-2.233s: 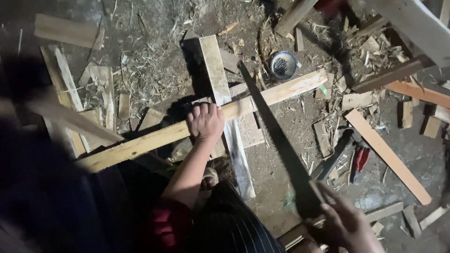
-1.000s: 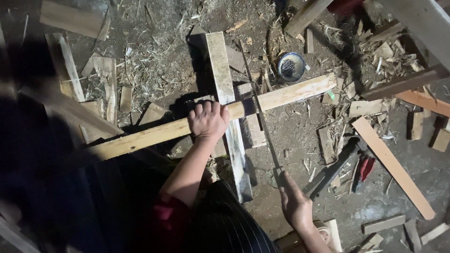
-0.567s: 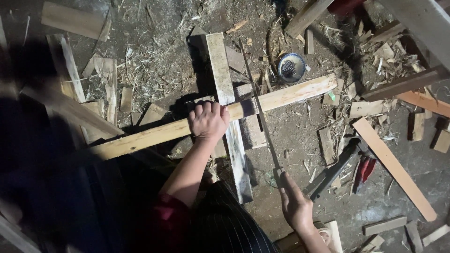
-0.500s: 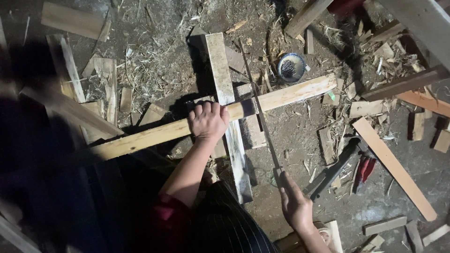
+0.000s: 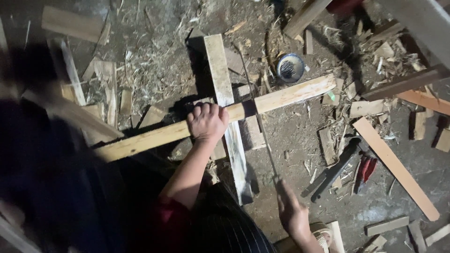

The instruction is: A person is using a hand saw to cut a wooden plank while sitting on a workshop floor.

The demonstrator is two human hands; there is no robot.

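Pressing down on a long pale wooden batten (image 5: 281, 96), the left hand (image 5: 207, 122) has its fingers curled over the batten's upper edge, clamped on it near the middle of its length. The batten runs aslant from lower left to upper right and lies across a whitish upright plank (image 5: 225, 107) on the dirt floor (image 5: 290, 145), so the two form a cross; the left hand sits just left of that crossing.

The right hand (image 5: 291, 213) is lower in the picture, well apart from the left, and closes around the handle end of a thin-bladed hand saw (image 5: 258, 117) (the handle itself is hidden by the fingers and blurred). The saw's narrow blade reaches up from the right hand and meets the batten just to the right of the left hand, beside the whitish plank, where a dark line crosses the wood.

Around them the floor is littered with shavings and offcuts. A small round tin with a blue rim (image 5: 290, 67) stands just above the batten's right part. A long reddish-brown strip of wood (image 5: 396, 168) lies to the right, and between it and the saw rest a dark hammer-like tool (image 5: 335, 168) and red-handled pliers (image 5: 365, 168).
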